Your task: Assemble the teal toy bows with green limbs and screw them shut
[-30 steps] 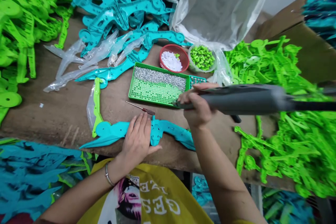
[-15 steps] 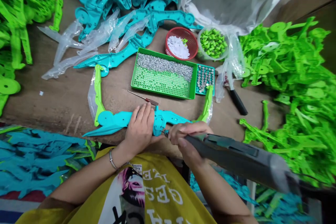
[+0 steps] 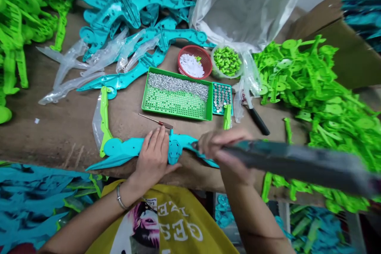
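Many plastic parts on a workbench

I worked from a single camera, worn on the person's head and tipped forward and down. It looked over the yellow shirt, which filled the bottom of the frame, nearer than the grips. The left grip and right grip sat close below the lens, either side of centre, while the desk and green tray stretched away beyond them.
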`<state>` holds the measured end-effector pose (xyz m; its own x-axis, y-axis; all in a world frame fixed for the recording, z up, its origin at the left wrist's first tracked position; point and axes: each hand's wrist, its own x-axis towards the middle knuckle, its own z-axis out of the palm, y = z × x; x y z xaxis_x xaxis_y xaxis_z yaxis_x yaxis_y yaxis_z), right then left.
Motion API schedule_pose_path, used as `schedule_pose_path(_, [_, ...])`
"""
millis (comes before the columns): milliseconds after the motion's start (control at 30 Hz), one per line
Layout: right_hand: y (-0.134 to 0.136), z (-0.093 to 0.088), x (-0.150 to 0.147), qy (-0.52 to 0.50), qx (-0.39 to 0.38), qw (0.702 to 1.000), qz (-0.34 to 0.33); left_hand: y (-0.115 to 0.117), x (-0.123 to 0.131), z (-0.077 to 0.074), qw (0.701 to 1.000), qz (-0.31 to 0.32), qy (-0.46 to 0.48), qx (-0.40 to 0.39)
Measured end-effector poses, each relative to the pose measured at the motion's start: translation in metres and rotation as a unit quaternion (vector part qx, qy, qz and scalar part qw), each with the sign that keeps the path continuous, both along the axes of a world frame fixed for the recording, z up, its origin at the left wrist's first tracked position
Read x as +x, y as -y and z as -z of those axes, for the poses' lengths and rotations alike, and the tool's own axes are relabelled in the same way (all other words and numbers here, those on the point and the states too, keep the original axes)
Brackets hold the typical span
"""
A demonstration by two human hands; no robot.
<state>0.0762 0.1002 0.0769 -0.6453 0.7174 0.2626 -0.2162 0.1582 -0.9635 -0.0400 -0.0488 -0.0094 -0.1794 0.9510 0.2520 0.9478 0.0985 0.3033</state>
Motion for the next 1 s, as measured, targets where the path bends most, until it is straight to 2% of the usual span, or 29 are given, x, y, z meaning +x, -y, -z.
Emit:
schedule_pose_path(67, [-0.027,0.002,-0.006,-0.057,0.015,0.993,0.105,-0.001,0.000,-0.002,1.000,-0.001,0.003,-0.006])
schedule_pose_path(133, [-0.050,0.010,-0.013,-0.061,0.030,0.977,0.201,-0.003,0.000,-0.004,1.000,-0.002,0.001,0.001])
schedule_pose_path(200, [-0.067,0.023,-0.018,-0.039,0.035,0.969,0.240,-0.007,-0.001,-0.005,1.000,0.002,-0.004,0.008])
schedule_pose_path(333, [-0.079,0.044,-0.017,-0.014,0.027,0.972,0.231,-0.013,-0.002,-0.006,1.000,0.008,-0.009,0.014])
schedule_pose_path(500, [-0.078,0.050,-0.013,-0.015,0.022,0.972,0.235,-0.009,-0.004,-0.011,1.000,0.010,-0.008,0.019])
schedule_pose_path(667, [-0.080,0.055,-0.012,-0.001,0.028,0.974,0.223,0.009,-0.010,-0.018,0.996,-0.070,-0.015,0.054])
schedule_pose_path(767, [-0.080,0.049,-0.013,-0.004,0.035,0.978,0.207,0.021,-0.019,-0.018,0.992,-0.110,-0.022,0.049])
schedule_pose_path(833, [-0.075,0.037,-0.015,-0.033,0.046,0.975,0.214,0.026,-0.024,-0.015,0.993,-0.112,-0.022,0.040])
schedule_pose_path(933, [-0.053,0.011,-0.022,-0.082,0.049,0.975,0.200,0.027,-0.030,-0.009,0.993,-0.105,-0.031,0.044])
schedule_pose_path(1000, [-0.032,-0.003,-0.028,-0.088,0.032,0.985,0.143,0.025,-0.031,-0.006,0.992,-0.107,-0.042,0.060])
